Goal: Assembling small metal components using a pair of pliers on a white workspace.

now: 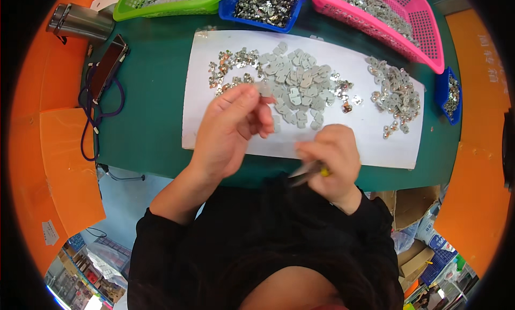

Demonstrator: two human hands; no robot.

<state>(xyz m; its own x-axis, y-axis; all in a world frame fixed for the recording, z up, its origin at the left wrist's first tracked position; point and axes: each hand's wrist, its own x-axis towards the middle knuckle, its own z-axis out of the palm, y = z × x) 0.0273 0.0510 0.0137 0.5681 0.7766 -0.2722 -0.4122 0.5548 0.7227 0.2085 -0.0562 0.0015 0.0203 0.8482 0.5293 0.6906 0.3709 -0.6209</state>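
Note:
My left hand (228,122) is raised over the front left of a white sheet. Its thumb and forefinger pinch a small grey plastic piece (263,88). My right hand (335,157) is at the sheet's front edge, closed around small pliers (304,173) whose metal jaws point left; a bit of yellow shows on them, and motion blurs them. Beyond both hands lies a heap of flat grey plastic pieces (306,79). Shiny metal parts (234,63) are scattered to its left, with a few more on its right. Farther right sits a pile of grey pieces with metal parts on them (394,90).
A green basket (171,11), a blue bin (257,23) and a pink basket (375,28) of parts line the back. At the right stands a small blue tray (446,103). A steel flask (80,23) and a phone with a purple cord (107,68) occupy the left.

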